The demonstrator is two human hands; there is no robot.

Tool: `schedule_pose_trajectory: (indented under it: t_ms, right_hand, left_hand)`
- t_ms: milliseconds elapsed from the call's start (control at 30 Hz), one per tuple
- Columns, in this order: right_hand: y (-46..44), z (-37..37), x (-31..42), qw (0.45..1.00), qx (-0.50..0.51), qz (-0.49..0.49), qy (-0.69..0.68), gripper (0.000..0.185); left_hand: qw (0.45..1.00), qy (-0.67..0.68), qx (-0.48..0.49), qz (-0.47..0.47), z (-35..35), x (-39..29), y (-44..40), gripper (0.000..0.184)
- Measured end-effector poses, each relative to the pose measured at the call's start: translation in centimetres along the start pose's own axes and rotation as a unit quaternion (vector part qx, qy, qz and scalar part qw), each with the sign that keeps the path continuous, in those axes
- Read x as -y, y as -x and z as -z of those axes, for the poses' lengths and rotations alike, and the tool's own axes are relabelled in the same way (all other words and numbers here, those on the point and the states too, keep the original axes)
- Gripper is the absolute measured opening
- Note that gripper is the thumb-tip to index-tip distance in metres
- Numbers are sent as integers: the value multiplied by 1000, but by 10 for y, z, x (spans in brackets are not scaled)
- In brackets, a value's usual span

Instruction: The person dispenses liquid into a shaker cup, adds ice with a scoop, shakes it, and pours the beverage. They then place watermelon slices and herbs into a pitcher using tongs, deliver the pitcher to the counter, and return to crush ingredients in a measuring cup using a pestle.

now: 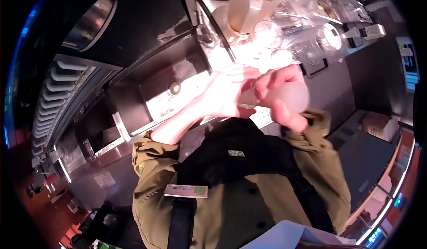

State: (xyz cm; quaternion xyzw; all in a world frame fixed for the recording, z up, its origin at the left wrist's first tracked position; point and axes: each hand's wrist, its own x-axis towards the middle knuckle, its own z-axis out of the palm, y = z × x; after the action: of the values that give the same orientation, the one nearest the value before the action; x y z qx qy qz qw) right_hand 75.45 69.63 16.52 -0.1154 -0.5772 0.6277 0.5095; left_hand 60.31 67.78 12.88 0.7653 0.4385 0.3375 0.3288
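Note:
Both hands are close together before the chest, under bright light. My left hand (229,91) is at the centre, its fingers curved toward the other hand and around one end of a pale, translucent cup (293,95). My right hand (280,93) has its fingers wrapped about the same cup, whose rounded end shows at the right. Glare hides where the left fingertips touch. Just beyond the hands are a clear round container (268,34) and a clear jar with a white ring (329,36).
A sink (155,86) with a drain lies to the left. Large translucent pitchers (242,13) stand beyond the hands. A dark tray (315,67) is right of them. At far right sits a cardboard box (379,126). Curved white handles (62,73) line the far left.

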Motion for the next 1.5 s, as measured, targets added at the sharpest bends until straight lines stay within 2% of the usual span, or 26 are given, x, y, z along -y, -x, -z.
schedule_pose_trajectory:
  t_ms: [33,67,133,200,267,300,433,533,633,700,767,833,867,933,1000,1033,1067,1100,1167,1233,1300,1333,1367,1433,1467,1500]
  right_hand:
    - [-1,1,8,1000,8,15,-12,30]
    - [-2,1,16,999,17,30,-25,31]
    - [-22,20,64,975,143,88,-142,42]
    - [-25,20,47,970,168,108,-136,39]
    - [0,16,-17,995,86,40,-12,31]
    - [-3,14,-4,997,79,8,-10,31]
    - [-31,13,61,985,144,46,-90,37]
    - [-3,10,4,996,63,-59,3,26]
    - [-14,13,42,990,68,-105,-70,27]
    - [-10,7,34,988,93,-122,31,27]
    - [-6,6,27,988,65,-135,47,33]
    - [-3,12,26,980,124,-122,98,35]
    - [-7,24,37,951,226,-93,190,33]
    - [-20,45,61,837,411,-23,359,29]
    - [-16,24,20,974,206,-32,93,29]
    - [-14,13,-1,993,115,8,-38,30]
    - [-12,26,13,988,142,7,-66,30]
    - [-10,38,26,981,169,5,-95,30]
    - [-15,64,4,925,362,-111,23,18]
    - [-14,32,-14,940,280,-104,166,13]
    - [-17,12,11,993,116,-1,24,17]
    - [-25,14,25,987,144,-11,-69,23]
    - [-33,16,38,972,170,-26,-161,29]
    - [-43,19,41,950,214,-13,-227,35]
    - [-29,20,20,971,180,-21,-157,30]
    - [-13,22,-2,986,142,-29,-85,25]
  left_hand:
    - [998,4,54,19,7,-9,-4,52]
    - [999,-21,36,-23,6,-6,-4,53]
    - [993,-63,-7,-95,-2,1,0,57]
    - [996,-53,2,-65,4,0,1,57]
    - [1000,-9,3,-6,5,-6,0,55]
    - [999,-20,21,28,4,-7,0,57]
    - [992,-87,1,-88,-1,2,1,63]
    - [998,-44,30,33,4,-8,-1,59]
    - [995,-73,-21,-59,-4,1,0,61]
    - [991,-70,-34,-111,-6,3,2,60]
    - [998,-34,-39,-35,-6,2,3,57]
    - [999,-51,6,-11,1,-10,0,53]
    - [998,-60,-9,-35,-2,-7,-1,53]
    - [992,-84,-35,-85,-7,1,0,53]
    - [995,-78,-13,-67,-4,2,-1,53]
    - [996,-82,9,-28,-3,-1,-2,53]
    - [995,-87,36,15,-1,-4,-1,53]
    - [998,-49,2,-25,-3,-5,0,54]
    - [994,-83,-30,-65,-7,-2,1,54]
    - [988,-81,-59,-114,-5,2,-1,53]
    - [996,-83,27,8,4,-12,-7,53]
    - [991,-81,77,75,8,-19,-6,52]
    - [997,-72,-6,10,-4,-9,-2,53]
    - [993,-91,-52,-62,-12,0,1,53]
    - [987,-105,-75,-100,-10,1,2,53]
    - [996,-94,-4,-8,-1,-10,0,51]
